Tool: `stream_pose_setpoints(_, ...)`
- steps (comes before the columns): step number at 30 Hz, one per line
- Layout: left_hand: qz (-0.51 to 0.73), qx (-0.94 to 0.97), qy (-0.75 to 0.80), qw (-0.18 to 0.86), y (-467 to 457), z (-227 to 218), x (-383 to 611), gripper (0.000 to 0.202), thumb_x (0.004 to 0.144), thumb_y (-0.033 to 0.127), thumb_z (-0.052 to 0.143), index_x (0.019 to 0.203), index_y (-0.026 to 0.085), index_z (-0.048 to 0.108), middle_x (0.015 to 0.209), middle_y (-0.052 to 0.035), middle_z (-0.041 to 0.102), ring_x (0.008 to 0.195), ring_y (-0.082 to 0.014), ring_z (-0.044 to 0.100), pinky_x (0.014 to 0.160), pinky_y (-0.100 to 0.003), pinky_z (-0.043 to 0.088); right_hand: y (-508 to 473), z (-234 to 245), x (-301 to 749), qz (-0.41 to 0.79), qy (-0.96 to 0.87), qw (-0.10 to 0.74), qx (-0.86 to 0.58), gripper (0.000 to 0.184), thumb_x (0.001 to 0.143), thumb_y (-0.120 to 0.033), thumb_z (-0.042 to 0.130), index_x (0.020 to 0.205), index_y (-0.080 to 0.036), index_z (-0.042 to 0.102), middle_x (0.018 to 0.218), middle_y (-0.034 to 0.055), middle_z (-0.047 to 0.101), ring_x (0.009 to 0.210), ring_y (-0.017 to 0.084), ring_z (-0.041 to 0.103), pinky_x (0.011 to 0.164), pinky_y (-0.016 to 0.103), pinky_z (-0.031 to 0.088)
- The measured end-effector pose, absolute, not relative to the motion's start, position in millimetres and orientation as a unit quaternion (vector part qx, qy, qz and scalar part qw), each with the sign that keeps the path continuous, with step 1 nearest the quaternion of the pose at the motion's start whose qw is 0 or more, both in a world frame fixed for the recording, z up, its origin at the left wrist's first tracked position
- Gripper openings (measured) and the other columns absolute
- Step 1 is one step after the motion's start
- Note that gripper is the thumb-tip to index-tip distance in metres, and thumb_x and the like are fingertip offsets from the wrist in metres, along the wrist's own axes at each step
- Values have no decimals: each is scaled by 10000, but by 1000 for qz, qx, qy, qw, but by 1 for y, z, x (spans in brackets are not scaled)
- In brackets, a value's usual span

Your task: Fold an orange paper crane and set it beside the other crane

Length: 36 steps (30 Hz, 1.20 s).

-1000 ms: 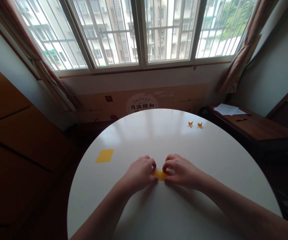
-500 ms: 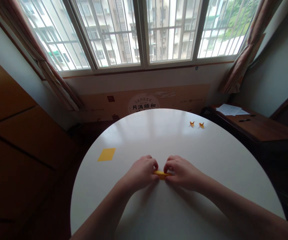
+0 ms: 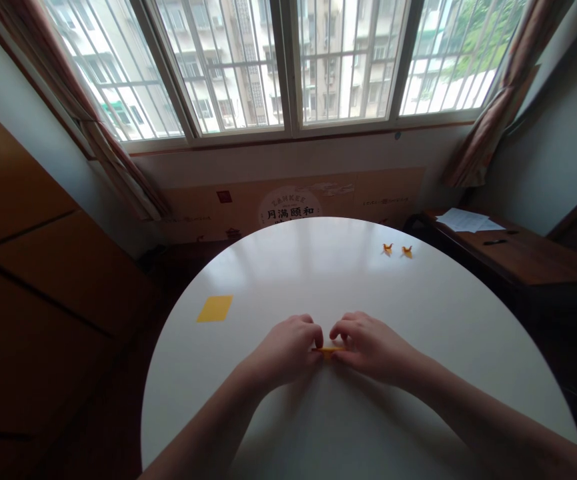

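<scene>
A small folded piece of yellow paper is held just above or on the white round table, between my two hands; a thin edge of it shows. My left hand pinches its left end with curled fingers and thumb. At the right end, my right hand has its thumb against the paper and its index finger curled a little above it. Much of the paper is hidden by my fingers. A flat yellow paper square lies on the table to the left.
Two small orange-yellow folded paper birds stand near the far right table edge. A brown side table with white papers is beyond on the right. Ahead is a barred window, and a wooden cabinet stands on the left.
The yellow paper shows as a thinner strip between my hands. My right index finger has lifted slightly off it. The view has shifted a little.
</scene>
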<state>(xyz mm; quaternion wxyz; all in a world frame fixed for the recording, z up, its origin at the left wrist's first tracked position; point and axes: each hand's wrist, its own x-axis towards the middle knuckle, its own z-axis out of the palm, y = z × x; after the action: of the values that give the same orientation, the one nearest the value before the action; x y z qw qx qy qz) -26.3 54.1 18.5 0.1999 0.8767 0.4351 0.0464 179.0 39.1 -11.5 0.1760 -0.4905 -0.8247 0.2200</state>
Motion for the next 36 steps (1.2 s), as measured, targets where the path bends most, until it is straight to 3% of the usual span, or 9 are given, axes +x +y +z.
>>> stream_pose_setpoints(6, 68, 875, 435, 200, 54, 18, -24, 94, 801, 196, 610, 807, 204, 703, 869, -33, 687, 771, -179, 628, 683, -250, 437, 40, -6, 182, 231, -818, 170, -498, 121, 824, -315, 653, 855, -227, 729, 857, 32, 699, 816, 192, 620, 693, 281, 402)
stream_pose_setpoints(11, 106, 872, 430, 210, 55, 17, -23, 91, 838, 225, 601, 815, 208, 688, 814, -15, 715, 733, -169, 635, 637, -239, 413, 40, 2, 184, 256, -805, 174, -507, 285, 908, -456, 572, 840, -236, 740, 830, 29, 712, 781, 186, 624, 658, 279, 387)
stream_pose_setpoints(21, 165, 864, 428, 209, 56, 16, -24, 84, 847, 223, 615, 869, 222, 697, 818, -8, 735, 757, -173, 661, 686, -254, 461, 44, 6, 189, 331, -768, 188, -515, 337, 942, -445, 512, 821, -194, 701, 781, 31, 697, 718, 178, 603, 603, 260, 370)
stream_pose_setpoints(30, 218, 854, 411, 232, 55, 16, -23, 109, 838, 163, 611, 884, 213, 696, 824, -15, 729, 763, -165, 665, 699, -254, 491, 47, -1, 191, 412, -736, 233, -483, 372, 905, -493, 568, 774, -160, 669, 718, 24, 646, 676, 162, 557, 620, 263, 407)
stream_pose_setpoints(36, 263, 830, 410, 271, 57, 14, -23, 286, 830, 169, 605, 1104, 224, 667, 915, -26, 734, 762, -154, 657, 732, -268, 515, 48, -2, 189, 437, -721, 273, -464, 281, 890, -409, 608, 829, -155, 713, 764, 36, 691, 682, 162, 585, 617, 257, 429)
